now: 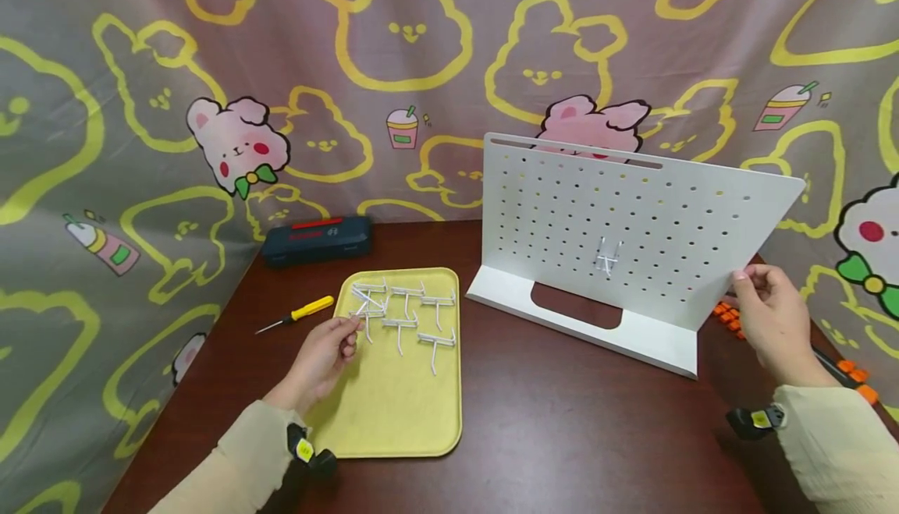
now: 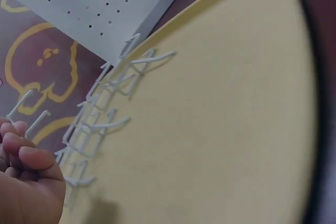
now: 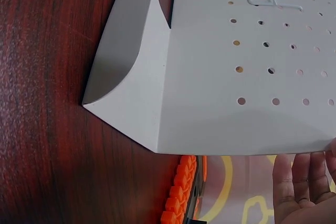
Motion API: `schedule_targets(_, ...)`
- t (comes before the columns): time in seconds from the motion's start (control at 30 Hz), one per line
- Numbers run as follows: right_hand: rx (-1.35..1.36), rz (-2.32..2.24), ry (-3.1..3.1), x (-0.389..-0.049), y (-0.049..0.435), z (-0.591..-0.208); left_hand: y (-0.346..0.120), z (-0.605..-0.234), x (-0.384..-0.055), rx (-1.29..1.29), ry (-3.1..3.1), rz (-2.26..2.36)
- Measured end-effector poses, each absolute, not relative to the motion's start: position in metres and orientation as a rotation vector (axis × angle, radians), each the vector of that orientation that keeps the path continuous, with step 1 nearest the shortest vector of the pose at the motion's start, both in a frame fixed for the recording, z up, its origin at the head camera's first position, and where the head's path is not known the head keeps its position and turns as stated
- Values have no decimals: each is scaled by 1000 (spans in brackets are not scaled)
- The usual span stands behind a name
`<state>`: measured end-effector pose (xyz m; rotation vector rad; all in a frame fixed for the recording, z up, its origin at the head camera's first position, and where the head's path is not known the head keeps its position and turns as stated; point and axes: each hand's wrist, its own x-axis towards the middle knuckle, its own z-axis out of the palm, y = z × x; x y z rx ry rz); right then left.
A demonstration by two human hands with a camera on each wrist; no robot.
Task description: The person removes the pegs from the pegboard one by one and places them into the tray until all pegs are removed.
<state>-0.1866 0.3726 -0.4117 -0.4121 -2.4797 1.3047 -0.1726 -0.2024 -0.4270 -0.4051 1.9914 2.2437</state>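
My left hand point(image 1: 325, 359) pinches a white wire hook point(image 2: 38, 124) over the upper left of a yellow tray point(image 1: 386, 420). Several more white hooks point(image 1: 435, 340) lie in the tray's far half. At the right, my right hand point(image 1: 774, 319) grips the side edge of a white pegboard point(image 1: 548, 194), thumb in front and fingers behind. The board stands upright on its bent base, turned at an angle. One hook point(image 1: 607, 258) sits against the board's face, low and near the middle; whether its prongs are in the holes I cannot tell.
A screwdriver point(image 1: 309, 310) with a yellow handle lies left of the tray. Behind it is a dark blue case point(image 1: 316, 241) with red marks. Orange pieces on a black holder point(image 3: 181, 192) lie beyond the board's right edge. A patterned curtain point(image 1: 449, 54) hangs behind the table.
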Motion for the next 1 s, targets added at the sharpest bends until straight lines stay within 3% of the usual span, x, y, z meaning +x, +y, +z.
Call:
schedule_targets(0.37,-440,1278,-2490,-187,370,-411,-211,-434,-144,-599,1919,2290)
schedule_targets(1.0,-417,1303,-2473,-186,373,-412,-207,-442,-143,-734,1806,2276)
